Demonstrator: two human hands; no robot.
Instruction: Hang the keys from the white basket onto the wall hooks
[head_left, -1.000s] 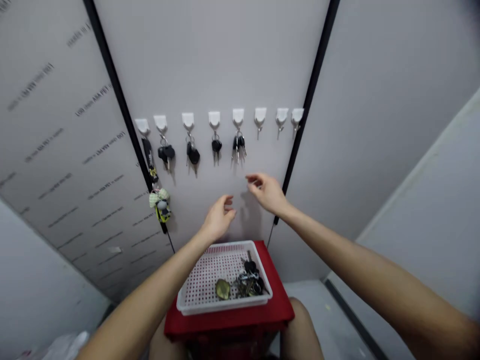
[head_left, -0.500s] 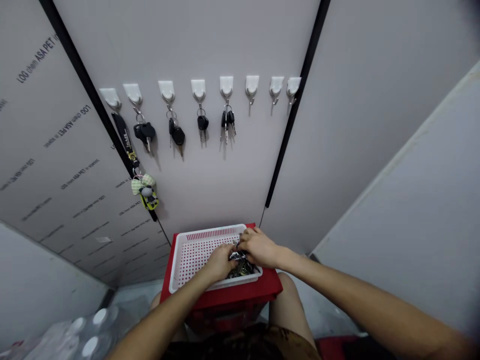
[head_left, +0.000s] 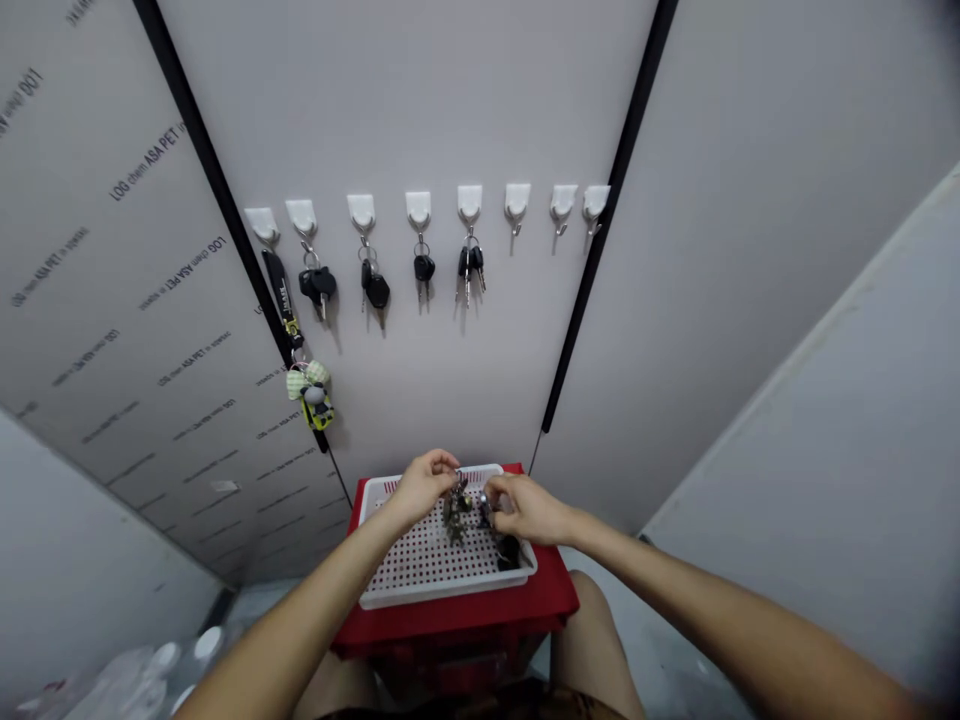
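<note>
Rear wall, centre: a smooth, pale grey panel (head_left: 405,110) extends behind and above the fingers (head_left: 441,460). Two dark uprights border it: a left black strip (head_left: 214,175), up and left of the fingers, and a right black strip (head_left: 607,230), up and right. A printed panel (head_left: 135,300), farther left, carries slanting rows of dark lettering. A plain panel (head_left: 720,200) lies to the upper right. Pale side walls flank the fingers: left wall (head_left: 75,510), right wall (head_left: 877,450). Furniture: one red counter (head_left: 551,590), below the fingers. Floor (head_left: 652,640): light-toned, lower right. Lighting: muted, diffuse.
</note>
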